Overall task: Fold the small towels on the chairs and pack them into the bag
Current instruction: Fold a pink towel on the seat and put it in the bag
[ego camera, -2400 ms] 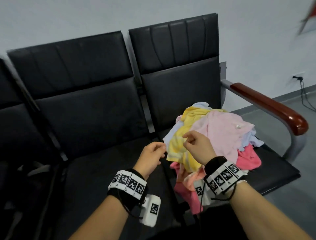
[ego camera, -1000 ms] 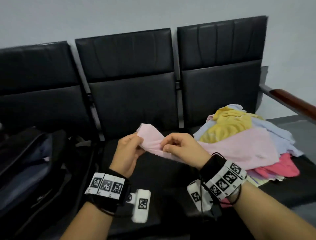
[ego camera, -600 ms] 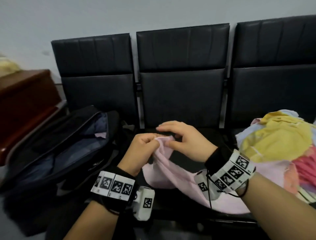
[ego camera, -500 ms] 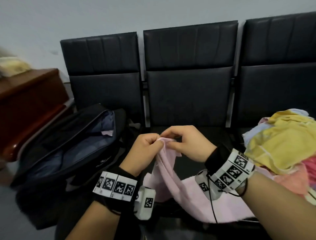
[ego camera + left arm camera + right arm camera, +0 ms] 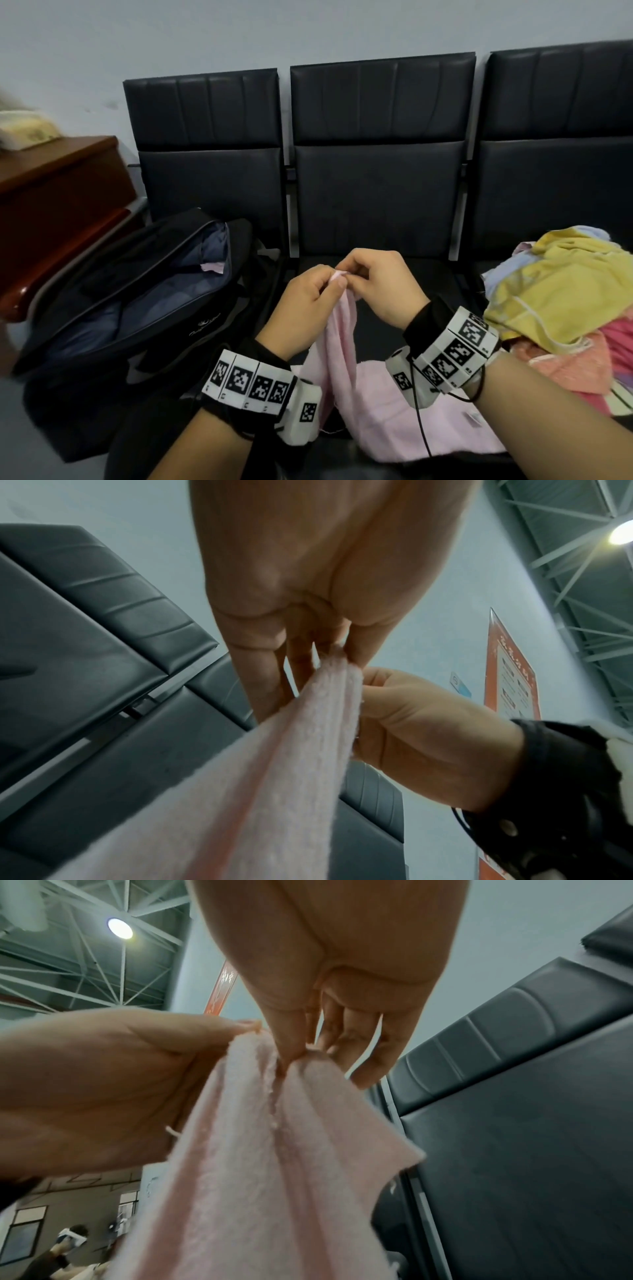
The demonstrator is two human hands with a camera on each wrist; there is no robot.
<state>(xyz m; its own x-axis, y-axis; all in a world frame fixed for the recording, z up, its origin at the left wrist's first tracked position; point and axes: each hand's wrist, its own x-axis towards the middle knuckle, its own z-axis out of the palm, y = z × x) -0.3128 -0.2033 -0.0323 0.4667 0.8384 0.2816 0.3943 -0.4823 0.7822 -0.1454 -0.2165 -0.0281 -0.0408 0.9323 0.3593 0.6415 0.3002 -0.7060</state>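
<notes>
Three black chairs [image 5: 376, 192] in a row against a pale wall

An open black bag [image 5: 113, 308] lies on the left seat, its grey lining showing. The lower part of a pale pink towel [image 5: 383, 418] rests on the front of the middle seat. A loose pile of towels [image 5: 565, 301], yellow on top with pink and light blue beneath, covers the right seat.

both hands [image 5: 346, 291] pinching pink towel [image 5: 342, 342], open bag [image 5: 137, 291]

pale pink towel [image 5: 346, 346], black bag [image 5: 113, 308], black chairs [image 5: 376, 192], yellow towel [image 5: 555, 287] on pile
</notes>
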